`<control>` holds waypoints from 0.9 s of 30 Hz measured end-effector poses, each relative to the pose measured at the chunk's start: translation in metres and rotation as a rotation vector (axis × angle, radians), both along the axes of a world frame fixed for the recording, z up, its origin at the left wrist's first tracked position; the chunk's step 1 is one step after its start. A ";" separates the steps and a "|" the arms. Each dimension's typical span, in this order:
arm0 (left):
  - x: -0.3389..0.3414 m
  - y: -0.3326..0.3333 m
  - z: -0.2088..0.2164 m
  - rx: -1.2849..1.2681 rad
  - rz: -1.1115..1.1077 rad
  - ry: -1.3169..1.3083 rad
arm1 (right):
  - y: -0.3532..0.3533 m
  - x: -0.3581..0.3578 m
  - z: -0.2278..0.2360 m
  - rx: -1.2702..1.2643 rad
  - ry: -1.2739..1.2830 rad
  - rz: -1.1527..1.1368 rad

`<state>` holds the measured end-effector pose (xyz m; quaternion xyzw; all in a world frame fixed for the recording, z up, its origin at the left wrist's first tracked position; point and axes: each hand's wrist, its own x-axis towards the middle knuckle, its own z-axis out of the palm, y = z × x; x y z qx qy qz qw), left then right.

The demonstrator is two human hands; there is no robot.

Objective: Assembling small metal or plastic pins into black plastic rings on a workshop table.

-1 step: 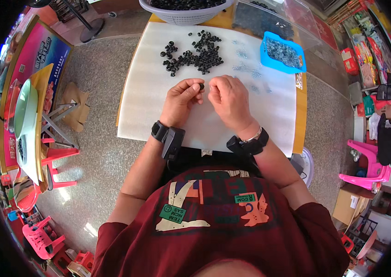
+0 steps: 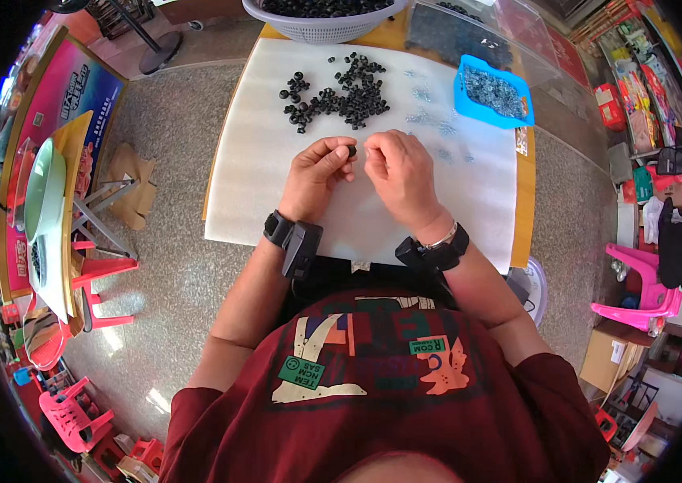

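Note:
My left hand [image 2: 314, 174] pinches a small black round plastic part [image 2: 351, 150] between thumb and fingertips, above the white table sheet. Just to its right, my right hand [image 2: 402, 175] is closed, fingers curled and thumb pressed in. Whatever its fingertips hold, if anything, is too small to make out. A narrow gap separates the two hands. Beyond them lies a loose pile of similar black parts [image 2: 357, 101]. Tiny clear pieces [image 2: 431, 119] are scattered in patches to the right of that pile.
At the sheet's far right stands a blue basket [image 2: 470, 106] filled with small clear pieces. A grey basin [image 2: 317, 30] of black parts sits at the far edge, beside a clear plastic box [image 2: 518, 36]. Pink stool [image 2: 639, 294] at right; red stool [image 2: 103, 270] at left.

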<state>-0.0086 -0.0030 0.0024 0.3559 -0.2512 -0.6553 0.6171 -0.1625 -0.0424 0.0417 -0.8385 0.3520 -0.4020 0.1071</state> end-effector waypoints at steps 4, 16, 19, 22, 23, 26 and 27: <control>0.000 0.000 0.000 -0.012 -0.009 0.025 | 0.001 0.004 -0.003 -0.011 -0.037 0.032; -0.001 -0.001 -0.002 -0.008 -0.003 0.002 | -0.002 0.007 -0.008 -0.066 0.085 0.008; -0.001 -0.001 -0.003 -0.019 0.013 -0.013 | -0.004 0.004 -0.005 -0.089 0.064 -0.006; -0.001 0.000 -0.004 -0.024 0.018 -0.026 | -0.004 0.000 -0.006 -0.057 0.065 0.004; 0.000 0.000 -0.004 -0.028 0.008 -0.026 | -0.005 0.000 -0.006 -0.041 0.070 0.011; 0.000 -0.001 -0.006 -0.033 0.045 0.004 | -0.004 -0.004 -0.006 0.030 -0.006 -0.010; -0.002 -0.002 -0.006 -0.033 0.065 0.020 | -0.006 -0.006 -0.008 0.026 0.018 -0.026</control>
